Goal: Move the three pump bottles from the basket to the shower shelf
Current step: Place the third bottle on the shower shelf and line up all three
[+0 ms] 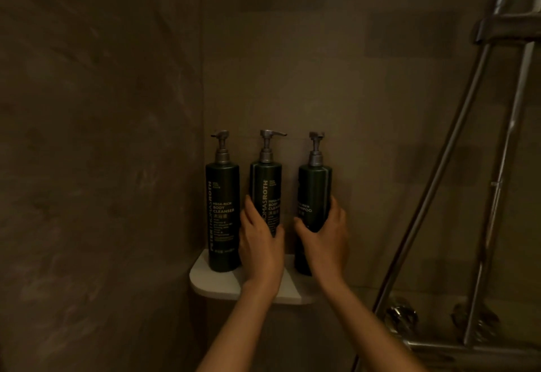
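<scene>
Three dark green pump bottles with grey pumps stand upright in a row on a white corner shower shelf (213, 285). The left bottle (222, 219) stands free, touched by neither hand. My left hand (260, 243) is wrapped around the lower part of the middle bottle (265, 190). My right hand (325, 234) grips the lower half of the right bottle (314, 190). Both hands hide the lower parts of their bottles. The basket is out of view.
Brown tiled walls meet in a corner behind the shelf. A metal shower rail and hose (439, 166) run diagonally at the right, with tap fittings (401, 317) low at the right. The light is dim.
</scene>
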{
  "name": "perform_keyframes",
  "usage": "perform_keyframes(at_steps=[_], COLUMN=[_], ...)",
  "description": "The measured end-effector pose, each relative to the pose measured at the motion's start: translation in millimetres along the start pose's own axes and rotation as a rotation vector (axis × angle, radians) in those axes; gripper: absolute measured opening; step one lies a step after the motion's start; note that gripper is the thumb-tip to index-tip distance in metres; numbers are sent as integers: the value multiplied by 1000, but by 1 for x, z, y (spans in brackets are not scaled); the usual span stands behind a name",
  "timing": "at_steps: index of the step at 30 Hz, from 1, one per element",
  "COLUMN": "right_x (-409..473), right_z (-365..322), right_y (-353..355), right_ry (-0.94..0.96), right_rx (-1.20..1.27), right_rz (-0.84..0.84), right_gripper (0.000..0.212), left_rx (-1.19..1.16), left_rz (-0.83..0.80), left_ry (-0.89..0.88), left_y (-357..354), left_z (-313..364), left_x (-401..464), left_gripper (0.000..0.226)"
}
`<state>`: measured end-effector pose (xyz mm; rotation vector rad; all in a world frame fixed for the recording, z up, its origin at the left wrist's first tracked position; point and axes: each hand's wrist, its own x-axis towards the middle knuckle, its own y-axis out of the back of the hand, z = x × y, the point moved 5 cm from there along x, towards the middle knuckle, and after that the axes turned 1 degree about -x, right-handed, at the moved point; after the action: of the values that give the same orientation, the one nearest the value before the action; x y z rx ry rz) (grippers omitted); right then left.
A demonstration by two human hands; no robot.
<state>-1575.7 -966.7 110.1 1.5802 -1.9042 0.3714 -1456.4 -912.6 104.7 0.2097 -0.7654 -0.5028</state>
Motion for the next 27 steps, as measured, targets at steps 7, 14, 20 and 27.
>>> perform_keyframes(at_steps=[7, 14, 20, 27], right_x=[1, 3, 0, 4], right_z=[6, 7, 16, 20], right_y=[6, 8, 9, 2], right_ry=[20, 56, 39, -9], right_rx=[49, 63, 47, 75], right_rz=[-73, -123, -143, -177], right_gripper=[77, 68, 75, 77], left_rx=[-111, -158, -160, -178], left_rz=[-17, -91, -74, -105], left_ry=[-40, -38, -80, -92], left_y=[-2, -5, 1, 1], left_z=[-6, -7, -9, -8], left_x=[-3, 2, 0, 2], left_gripper=[94, 95, 88, 89])
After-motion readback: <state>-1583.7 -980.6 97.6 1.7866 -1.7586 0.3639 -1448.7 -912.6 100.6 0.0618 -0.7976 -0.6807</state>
